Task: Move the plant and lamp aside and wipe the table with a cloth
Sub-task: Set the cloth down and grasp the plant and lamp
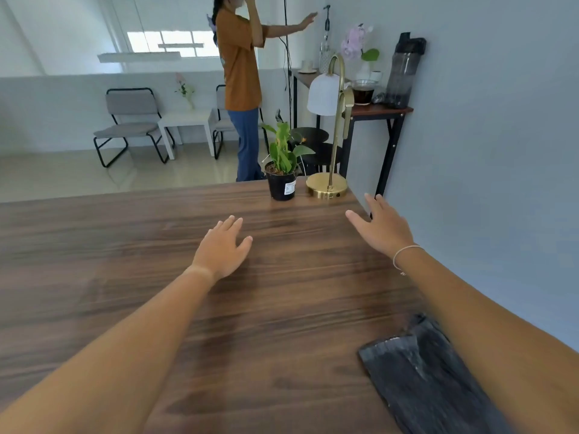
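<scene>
A small green plant (282, 170) in a black pot stands near the far right corner of the dark wooden table (156, 277). Right beside it stands a brass lamp (329, 183) with a round gold base, a curved stem and a white shade. A dark grey folded cloth (419, 377) lies at the near right of the table, partly under my right forearm. My left hand (224, 247) hovers open over the table's middle, short of the pot. My right hand (382, 227) is open, fingers spread, near the table's right edge, just short of the lamp base. Neither hand holds anything.
A grey wall runs along the table's right side. Beyond the far edge stand a person in an orange shirt (241, 73), a side table (376, 111) with a dark bottle, jug and orchid, black stools, two chairs and a small white table (185, 120).
</scene>
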